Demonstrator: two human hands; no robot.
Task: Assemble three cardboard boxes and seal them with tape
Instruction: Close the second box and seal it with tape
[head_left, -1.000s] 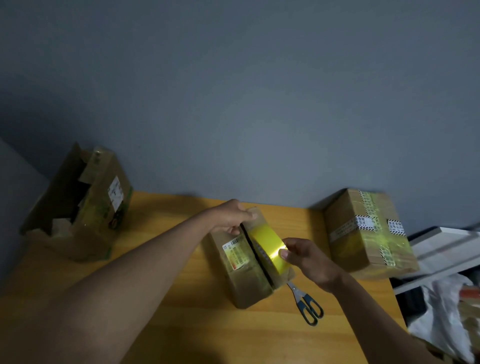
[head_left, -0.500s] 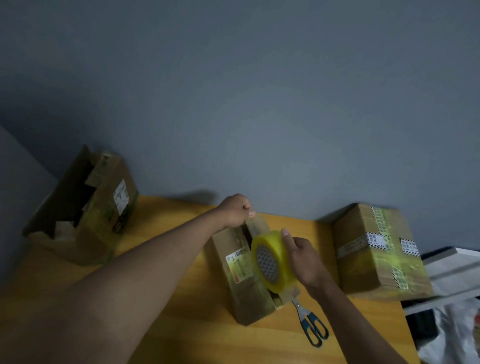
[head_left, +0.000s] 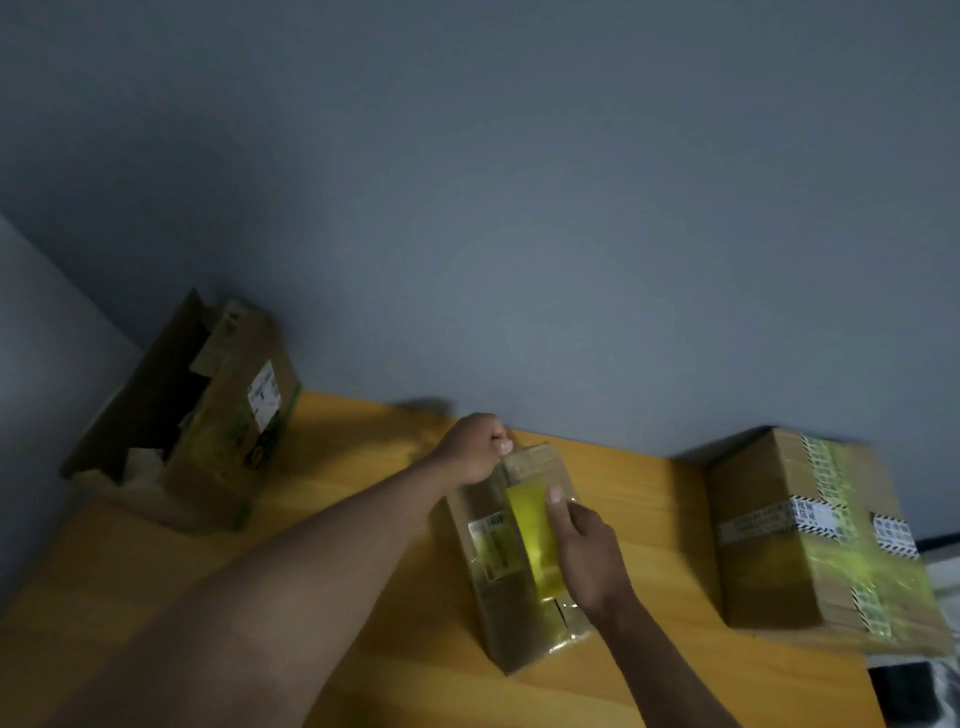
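Yellow tape roll (head_left: 535, 538) is gripped by the right hand (head_left: 584, 558) on the middle box (head_left: 511, 613); the tape's end is pinched by the left hand (head_left: 472, 449).

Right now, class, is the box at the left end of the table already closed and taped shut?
No: the left box stands with its flaps open and its dark inside showing.

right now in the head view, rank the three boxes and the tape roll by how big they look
1. open box at far left and taped box at right: look alike, so unranked.
2. middle box, under both hands.
3. tape roll, gripped by the right hand.
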